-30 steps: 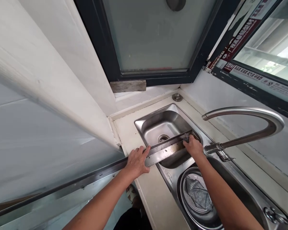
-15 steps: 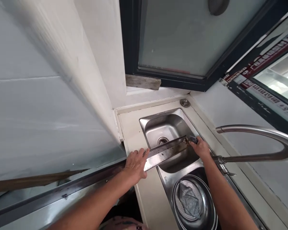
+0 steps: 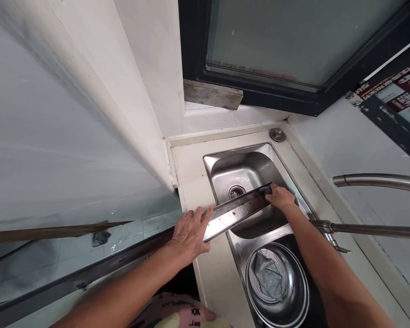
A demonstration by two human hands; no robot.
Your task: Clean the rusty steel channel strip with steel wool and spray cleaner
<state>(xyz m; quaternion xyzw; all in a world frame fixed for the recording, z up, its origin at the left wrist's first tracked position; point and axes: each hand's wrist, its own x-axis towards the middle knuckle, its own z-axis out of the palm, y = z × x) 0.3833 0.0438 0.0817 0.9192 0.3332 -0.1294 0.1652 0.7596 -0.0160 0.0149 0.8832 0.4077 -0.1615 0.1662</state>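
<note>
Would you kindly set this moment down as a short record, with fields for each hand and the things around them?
Left hand: grips the near end of the long, grimy stainless steel strip
Right hand: holds a small dark pad against the strip's far end
Strip position: across the rectangular stainless steel sink bowl, near end over the cream countertop
Beside the bowl: round perforated strainer holding a crumpled grey cloth
Right side: curved steel faucet
</note>
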